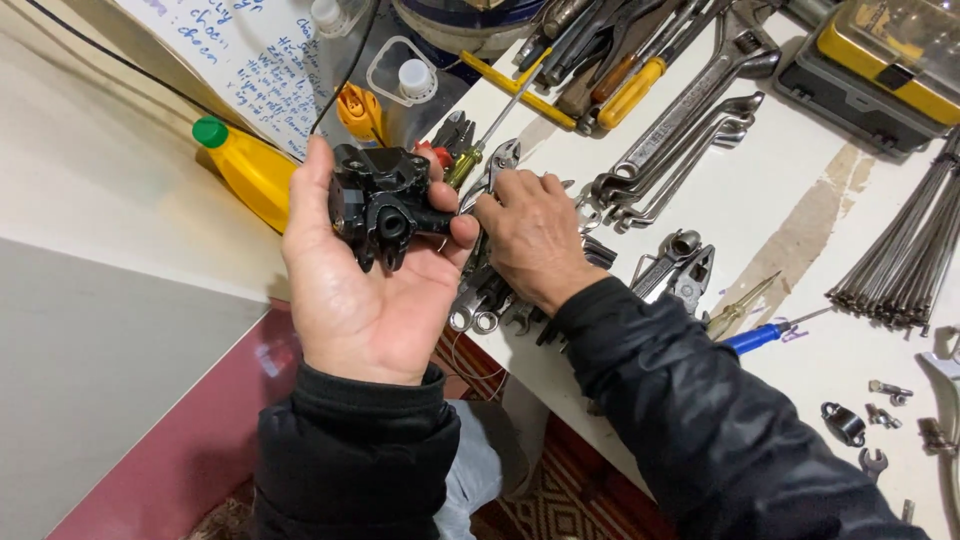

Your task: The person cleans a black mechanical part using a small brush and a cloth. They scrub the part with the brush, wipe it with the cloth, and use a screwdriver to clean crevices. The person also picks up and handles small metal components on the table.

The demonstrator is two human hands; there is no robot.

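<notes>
My left hand is raised palm-up and holds a black metal part with several lugs and a round bore, thumb pressed against its right side. My right hand rests palm-down on a heap of wrenches and spanners at the near edge of the white workbench, fingers curled over the tools next to locking pliers. Whether the fingers grip one tool is hidden. Both arms wear black sleeves.
Large spanners and screwdrivers lie across the bench top. A blue-handled screwdriver, a bundle of thin metal spokes, small loose fittings and a yellow-black case sit right. A yellow bottle with green cap stands left.
</notes>
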